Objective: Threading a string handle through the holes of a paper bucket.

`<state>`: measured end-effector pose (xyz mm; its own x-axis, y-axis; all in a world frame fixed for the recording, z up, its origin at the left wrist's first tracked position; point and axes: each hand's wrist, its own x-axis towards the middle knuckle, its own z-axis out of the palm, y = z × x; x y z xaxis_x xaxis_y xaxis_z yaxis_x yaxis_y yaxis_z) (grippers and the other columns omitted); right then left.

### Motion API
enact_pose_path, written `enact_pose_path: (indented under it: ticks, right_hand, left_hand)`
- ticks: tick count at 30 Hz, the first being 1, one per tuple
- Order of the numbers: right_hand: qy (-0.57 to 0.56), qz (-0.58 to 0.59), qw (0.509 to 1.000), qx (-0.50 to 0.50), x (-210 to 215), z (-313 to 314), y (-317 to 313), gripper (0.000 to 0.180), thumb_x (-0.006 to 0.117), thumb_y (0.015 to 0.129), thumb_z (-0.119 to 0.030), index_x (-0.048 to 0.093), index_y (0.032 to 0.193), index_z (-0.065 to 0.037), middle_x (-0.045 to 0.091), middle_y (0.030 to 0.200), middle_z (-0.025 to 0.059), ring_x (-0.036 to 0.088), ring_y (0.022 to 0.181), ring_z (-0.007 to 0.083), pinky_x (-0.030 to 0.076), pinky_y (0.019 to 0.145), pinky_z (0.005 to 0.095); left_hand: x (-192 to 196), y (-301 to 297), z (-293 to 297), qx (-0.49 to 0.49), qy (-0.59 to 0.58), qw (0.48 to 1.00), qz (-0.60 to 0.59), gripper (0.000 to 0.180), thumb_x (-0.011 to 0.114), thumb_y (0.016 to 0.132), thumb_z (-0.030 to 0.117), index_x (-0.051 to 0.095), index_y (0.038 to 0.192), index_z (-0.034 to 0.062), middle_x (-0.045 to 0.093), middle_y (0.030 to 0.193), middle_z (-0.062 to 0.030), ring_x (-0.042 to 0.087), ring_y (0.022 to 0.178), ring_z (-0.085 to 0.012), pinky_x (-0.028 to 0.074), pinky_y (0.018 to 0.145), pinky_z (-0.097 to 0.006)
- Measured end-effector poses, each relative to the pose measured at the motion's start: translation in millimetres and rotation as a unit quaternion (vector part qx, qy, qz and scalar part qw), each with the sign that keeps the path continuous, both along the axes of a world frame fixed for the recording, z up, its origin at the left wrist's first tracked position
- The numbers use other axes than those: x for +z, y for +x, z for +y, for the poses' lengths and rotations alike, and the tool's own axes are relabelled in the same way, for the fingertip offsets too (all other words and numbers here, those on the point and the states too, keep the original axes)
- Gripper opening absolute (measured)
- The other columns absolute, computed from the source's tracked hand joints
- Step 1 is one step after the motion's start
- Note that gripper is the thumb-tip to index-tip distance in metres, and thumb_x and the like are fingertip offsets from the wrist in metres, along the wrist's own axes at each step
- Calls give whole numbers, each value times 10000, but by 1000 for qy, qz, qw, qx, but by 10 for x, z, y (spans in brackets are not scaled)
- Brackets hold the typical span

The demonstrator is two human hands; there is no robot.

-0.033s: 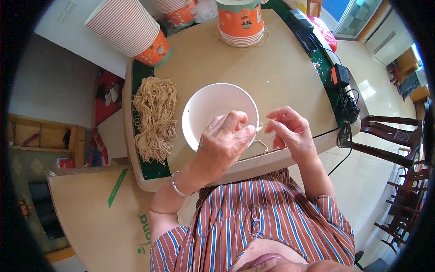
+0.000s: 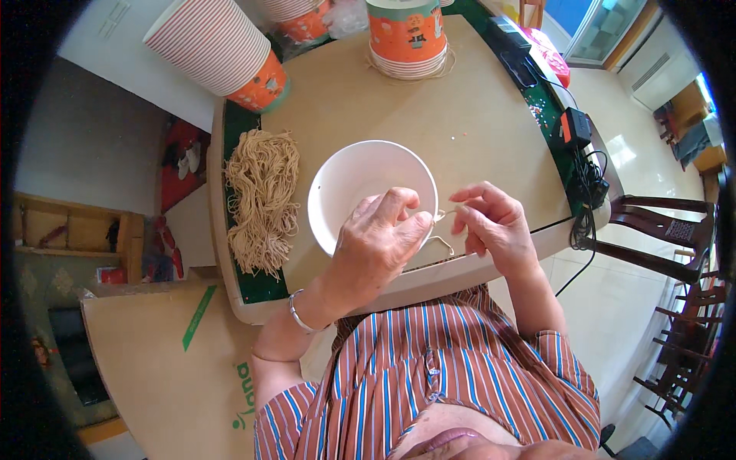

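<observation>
A white paper bucket (image 2: pixel 353 172) stands mouth up near the table's front edge. Over its near right side, my left hand (image 2: pixel 381 230) is curled, thumb and forefinger close to the rim; what they grip, if anything, is hidden. Just right of the bucket, my right hand (image 2: pixel 494 226) pinches a thin beige string (image 2: pixel 440 217) between thumb and forefinger. The string runs to the rim beside my left thumb, and a loose tail hangs below it. Left of the bucket lies a bundle of beige strings (image 2: pixel 263 201).
Stacked orange-patterned paper buckets (image 2: pixel 244 65) lean at the back left. Another stack (image 2: pixel 407 38) stands upside down at the back, string looped around its base. Black cables with an adapter (image 2: pixel 575 127) line the right edge. A cardboard box (image 2: pixel 153 345) is at the left; a wooden chair (image 2: pixel 659 230) stands right.
</observation>
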<state>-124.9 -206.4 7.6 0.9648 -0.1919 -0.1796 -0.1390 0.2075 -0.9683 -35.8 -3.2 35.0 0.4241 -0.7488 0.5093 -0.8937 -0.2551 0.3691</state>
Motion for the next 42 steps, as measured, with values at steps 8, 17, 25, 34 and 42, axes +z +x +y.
enact_pose_path:
  ticks: [8, 17, 25, 34, 42]
  right_hand:
    - [1, 18, 999, 47, 11, 32, -58, 142, 626, 1033, -181, 604, 1059, -43, 551, 575, -22, 490, 428, 41, 329, 383, 198]
    - [122, 31, 989, 84, 72, 122, -171, 333, 404, 1119, -336, 559, 1041, -52, 529, 550, 40, 390, 383, 72, 293, 384, 219]
    - [227, 70, 971, 16, -6, 194, -178, 262, 463, 1102, -294, 565, 1038, -61, 510, 535, 38, 369, 349, 91, 313, 352, 227]
    - [208, 100, 972, 37, -28, 156, -176, 183, 577, 1056, -217, 635, 1021, -47, 637, 646, 67, 437, 407, 57, 340, 376, 218]
    - [148, 43, 986, 61, -109, 129, -156, 132, 647, 1017, -159, 670, 1008, -29, 693, 801, 33, 536, 571, 34, 406, 482, 183]
  left_hand:
    - [22, -18, -30, 5, 2, 1000, -4, 241, 764, 755, 51, 672, 977, 37, 568, 1011, -82, 639, 833, -225, 535, 764, -377]
    - [29, -12, -29, 3, 6, 1000, 1, 230, 773, 770, 53, 669, 975, 37, 568, 1012, -84, 635, 834, -230, 533, 764, -379]
    - [12, -10, -23, -2, 8, 1000, -3, 235, 770, 763, 48, 676, 977, 35, 576, 1027, -88, 635, 835, -225, 535, 769, -378]
    - [4, -20, -15, -4, 13, 1000, 5, 255, 769, 752, 44, 683, 991, 34, 575, 1043, -94, 632, 853, -232, 536, 776, -377]
    - [-7, -25, -15, -2, 17, 1000, 4, 264, 762, 756, 52, 686, 1007, 21, 583, 1064, -104, 634, 851, -238, 540, 775, -382]
